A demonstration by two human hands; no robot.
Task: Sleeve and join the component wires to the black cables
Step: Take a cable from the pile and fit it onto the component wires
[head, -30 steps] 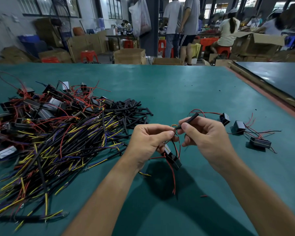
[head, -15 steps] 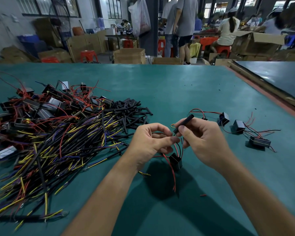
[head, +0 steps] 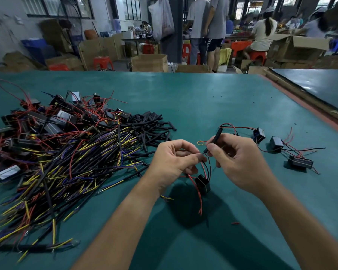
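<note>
My right hand pinches a short black sleeve tube between thumb and fingers, its upper end pointing up and away. My left hand pinches a thin wire right at the tube's lower end. From that wire a small black box component hangs below my hands, with red and black leads trailing down over the green table. A big heap of black cables with yellow, purple and red ends lies to the left, with a pile of black sleeve tubes at its far right side.
Three black components with red and black leads lie to the right of my hands. More boxed components are piled at the back of the heap. The green table ends at a red strip on the right. People stand beyond the table.
The hanging component has dropped slightly lower and swung under my hands. Both hands have stayed close together at the tube's end, with the tube tilted a bit steeper.
</note>
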